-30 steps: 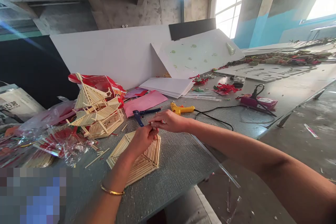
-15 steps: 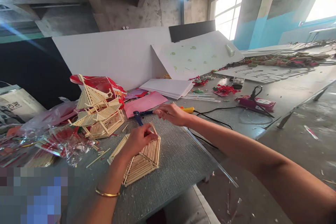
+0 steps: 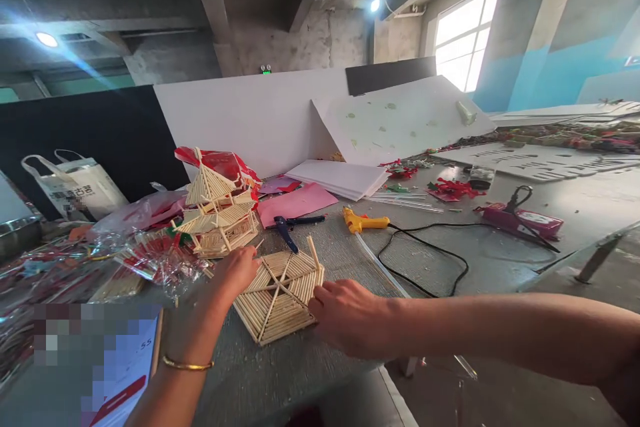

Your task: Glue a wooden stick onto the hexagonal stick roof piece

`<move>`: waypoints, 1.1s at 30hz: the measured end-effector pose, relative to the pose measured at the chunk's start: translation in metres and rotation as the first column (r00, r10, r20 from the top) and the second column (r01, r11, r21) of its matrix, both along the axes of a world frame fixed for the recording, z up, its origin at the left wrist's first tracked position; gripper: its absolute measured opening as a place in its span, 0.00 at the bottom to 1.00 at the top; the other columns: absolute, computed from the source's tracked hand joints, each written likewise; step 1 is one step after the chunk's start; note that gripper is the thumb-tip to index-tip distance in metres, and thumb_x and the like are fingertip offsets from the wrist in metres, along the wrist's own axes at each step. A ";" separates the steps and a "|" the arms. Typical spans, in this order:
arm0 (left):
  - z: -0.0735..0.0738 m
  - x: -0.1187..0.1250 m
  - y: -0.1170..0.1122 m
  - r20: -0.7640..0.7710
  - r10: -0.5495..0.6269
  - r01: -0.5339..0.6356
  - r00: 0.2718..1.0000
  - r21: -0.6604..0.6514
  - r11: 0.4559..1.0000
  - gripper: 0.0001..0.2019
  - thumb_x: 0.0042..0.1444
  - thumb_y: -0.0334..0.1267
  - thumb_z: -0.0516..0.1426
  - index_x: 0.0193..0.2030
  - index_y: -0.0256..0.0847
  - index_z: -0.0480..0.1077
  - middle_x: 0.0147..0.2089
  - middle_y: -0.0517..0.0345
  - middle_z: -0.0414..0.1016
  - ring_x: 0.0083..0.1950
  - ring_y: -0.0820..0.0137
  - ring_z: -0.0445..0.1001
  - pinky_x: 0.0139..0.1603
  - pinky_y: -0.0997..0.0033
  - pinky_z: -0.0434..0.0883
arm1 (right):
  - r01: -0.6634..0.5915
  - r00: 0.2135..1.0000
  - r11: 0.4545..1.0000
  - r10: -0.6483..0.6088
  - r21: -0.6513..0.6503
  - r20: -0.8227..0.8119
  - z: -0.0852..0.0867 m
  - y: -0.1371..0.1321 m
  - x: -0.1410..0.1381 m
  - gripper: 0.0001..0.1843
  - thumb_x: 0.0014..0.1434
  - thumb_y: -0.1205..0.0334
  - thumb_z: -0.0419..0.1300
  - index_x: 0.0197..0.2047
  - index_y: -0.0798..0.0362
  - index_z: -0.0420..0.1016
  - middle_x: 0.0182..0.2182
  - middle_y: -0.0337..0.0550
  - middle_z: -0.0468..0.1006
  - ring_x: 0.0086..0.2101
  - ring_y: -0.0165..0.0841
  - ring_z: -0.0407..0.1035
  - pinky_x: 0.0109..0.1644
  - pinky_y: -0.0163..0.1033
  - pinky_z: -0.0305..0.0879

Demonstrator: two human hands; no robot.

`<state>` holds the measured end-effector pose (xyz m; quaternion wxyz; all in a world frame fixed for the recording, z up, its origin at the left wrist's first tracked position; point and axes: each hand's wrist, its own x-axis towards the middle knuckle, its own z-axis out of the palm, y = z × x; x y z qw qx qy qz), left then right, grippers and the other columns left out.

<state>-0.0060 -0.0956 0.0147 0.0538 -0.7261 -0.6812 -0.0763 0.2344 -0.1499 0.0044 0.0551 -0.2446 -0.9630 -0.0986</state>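
Change: both hands having come down onto the stick panel point(image 3: 280, 290), the right one no longer raised near the yellow glue gun point(image 3: 361, 220); stick panel now lying flat and showing spokes.
Left hand point(image 3: 235, 271): resting with fingers loosely spread, fingertips touching the panel's left edge; not gripping anything.
Right hand point(image 3: 347, 315): lying knuckles up, fingers curled down against the panel's right edge; whether pinching it, cannot tell.
Stick panel: lying on the grey table point(image 3: 345, 267) between the two hands, near the front edge; one loose stick standing up at its far corner.
Stick tower point(image 3: 217, 213): one, standing just behind the left hand, apart from the panel.
Tools: one yellow glue gun with a black cord point(image 3: 430, 253), one blue-handled tool point(image 3: 293, 227), both lying beyond the panel.
Paper: one pink sheet point(image 3: 300, 201), one white stack point(image 3: 343, 177).
Wrist: one gold bangle point(image 3: 186, 365) on the left arm.
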 end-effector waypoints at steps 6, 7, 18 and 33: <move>-0.009 -0.003 -0.011 -0.030 0.062 -0.063 0.998 -0.042 0.997 0.09 0.56 0.36 0.51 0.38 0.35 0.71 0.40 0.45 0.77 0.44 0.61 0.74 0.40 0.68 0.65 | -0.073 0.994 0.991 0.063 0.109 0.087 -0.007 0.008 -0.003 0.06 0.56 0.68 0.50 0.36 0.57 0.67 0.31 0.48 0.71 0.30 0.35 0.66 0.28 0.38 0.57; -0.010 -0.003 -0.013 -0.033 0.073 -0.074 0.997 -0.043 0.996 0.09 0.56 0.35 0.51 0.38 0.35 0.71 0.40 0.44 0.77 0.44 0.61 0.74 0.40 0.68 0.65 | -0.079 0.993 0.991 0.069 0.111 0.095 -0.006 0.008 -0.002 0.06 0.56 0.69 0.49 0.36 0.57 0.66 0.31 0.47 0.70 0.29 0.34 0.65 0.28 0.38 0.57; -0.013 -0.019 -0.010 0.047 0.200 -0.195 0.979 -0.101 0.976 0.13 0.55 0.41 0.50 0.32 0.36 0.72 0.35 0.46 0.78 0.39 0.62 0.75 0.36 0.70 0.64 | -0.096 0.994 0.987 0.087 0.127 0.073 -0.006 0.013 -0.001 0.04 0.57 0.69 0.50 0.35 0.57 0.64 0.28 0.43 0.71 0.26 0.30 0.63 0.27 0.37 0.51; -0.022 -0.011 -0.036 0.238 0.191 -0.161 0.952 -0.139 0.977 0.09 0.53 0.36 0.52 0.30 0.36 0.72 0.27 0.54 0.76 0.30 0.70 0.73 0.32 0.74 0.63 | -0.047 0.994 0.987 0.061 0.156 -0.086 -0.020 0.031 0.036 0.07 0.59 0.71 0.48 0.32 0.56 0.66 0.27 0.42 0.69 0.27 0.29 0.60 0.31 0.37 0.51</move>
